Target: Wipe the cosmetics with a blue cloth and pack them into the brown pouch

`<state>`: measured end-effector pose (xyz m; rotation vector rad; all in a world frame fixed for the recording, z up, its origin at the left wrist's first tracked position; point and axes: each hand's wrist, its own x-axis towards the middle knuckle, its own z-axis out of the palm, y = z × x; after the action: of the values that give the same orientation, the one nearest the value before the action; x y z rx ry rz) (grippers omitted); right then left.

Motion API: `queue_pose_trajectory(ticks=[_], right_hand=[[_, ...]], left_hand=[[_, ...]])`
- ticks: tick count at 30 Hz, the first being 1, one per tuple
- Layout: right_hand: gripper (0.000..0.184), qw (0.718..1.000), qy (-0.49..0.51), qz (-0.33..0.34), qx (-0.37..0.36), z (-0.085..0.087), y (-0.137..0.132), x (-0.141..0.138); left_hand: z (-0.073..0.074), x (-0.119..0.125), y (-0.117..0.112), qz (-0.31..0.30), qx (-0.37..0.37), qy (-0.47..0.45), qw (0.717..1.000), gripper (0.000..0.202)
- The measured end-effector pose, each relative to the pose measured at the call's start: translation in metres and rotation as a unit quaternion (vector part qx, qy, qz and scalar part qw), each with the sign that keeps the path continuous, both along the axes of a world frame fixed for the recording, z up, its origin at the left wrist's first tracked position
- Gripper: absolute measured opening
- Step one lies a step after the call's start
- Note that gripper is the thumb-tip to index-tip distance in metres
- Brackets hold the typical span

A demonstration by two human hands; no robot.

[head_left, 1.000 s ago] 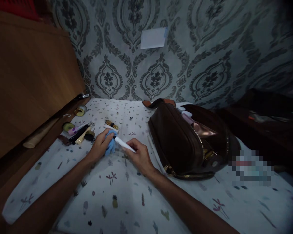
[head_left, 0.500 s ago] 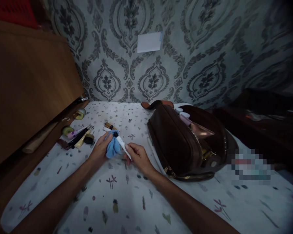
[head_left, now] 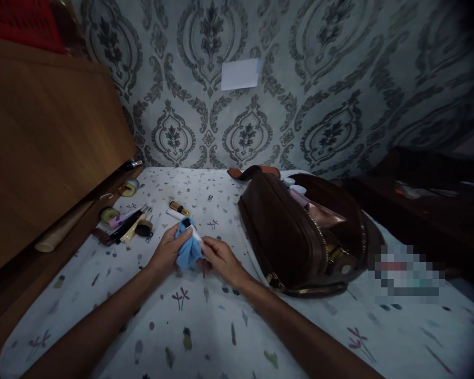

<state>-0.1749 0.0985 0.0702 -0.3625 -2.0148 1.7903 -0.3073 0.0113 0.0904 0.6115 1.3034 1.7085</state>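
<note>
My left hand point(head_left: 166, 253) is closed on a small blue cloth point(head_left: 187, 249) that is wrapped round a white tube with a black cap point(head_left: 192, 230). My right hand point(head_left: 220, 256) pinches the tube's lower end, and the two hands touch over the patterned white bedsheet point(head_left: 205, 326). Only the tube's black cap and a short white part show above the cloth. Just behind the hands lie a gold-capped tube point(head_left: 179, 207) and a white stick point(head_left: 175, 214).
An open brown bag point(head_left: 292, 237) with a gold zip lies to the right, pale items showing inside. Several cosmetics point(head_left: 128, 221) lie at the left by a wooden headboard point(head_left: 43, 142). Patterned wallpaper with a white note point(head_left: 240, 73) stands behind. Dark furniture is at right.
The cloth has slid further down over the white tube, covering most of it. My right hand has moved in closer to my left. The tube has turned more upright.
</note>
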Motion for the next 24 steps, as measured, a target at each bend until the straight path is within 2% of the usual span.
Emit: queue_pose_trajectory(ticks=[2, 7, 9, 12, 17, 19, 22, 24], right_hand=[[0.033, 0.999, 0.005, -0.003, -0.031, 0.000, -0.002, 0.000], [0.031, 0.997, 0.029, -0.003, -0.066, 0.001, -0.004, -0.002], [0.036, 0.997, 0.021, 0.009, -0.072, 0.003, -0.003, -0.001], [0.044, 0.996, 0.024, 0.015, -0.083, 0.005, -0.001, -0.001], [0.046, 0.991, 0.035, 0.039, -0.122, 0.004, -0.001, -0.003], [0.046, 0.991, 0.029, 0.042, -0.124, 0.002, -0.001, -0.004], [0.047, 0.994, 0.015, 0.015, -0.104, -0.002, -0.001, -0.006], [0.045, 0.996, 0.012, -0.026, -0.090, -0.004, 0.000, -0.007]], left_hand=[[0.001, 0.000, 0.000, 0.024, 0.009, 0.040, 0.999, 0.052], [0.003, -0.006, -0.002, 0.036, 0.010, 0.181, 0.983, 0.049], [0.000, -0.011, -0.003, 0.043, 0.011, 0.207, 0.977, 0.047], [-0.006, -0.016, -0.002, 0.039, 0.012, 0.185, 0.982, 0.043], [-0.007, -0.014, -0.003, -0.067, 0.012, 0.125, 0.990, 0.048], [-0.005, -0.014, -0.004, -0.090, 0.017, 0.116, 0.989, 0.048], [-0.004, -0.014, -0.003, -0.074, 0.010, 0.104, 0.992, 0.045], [-0.003, -0.015, -0.003, -0.051, -0.001, 0.111, 0.993, 0.046]])
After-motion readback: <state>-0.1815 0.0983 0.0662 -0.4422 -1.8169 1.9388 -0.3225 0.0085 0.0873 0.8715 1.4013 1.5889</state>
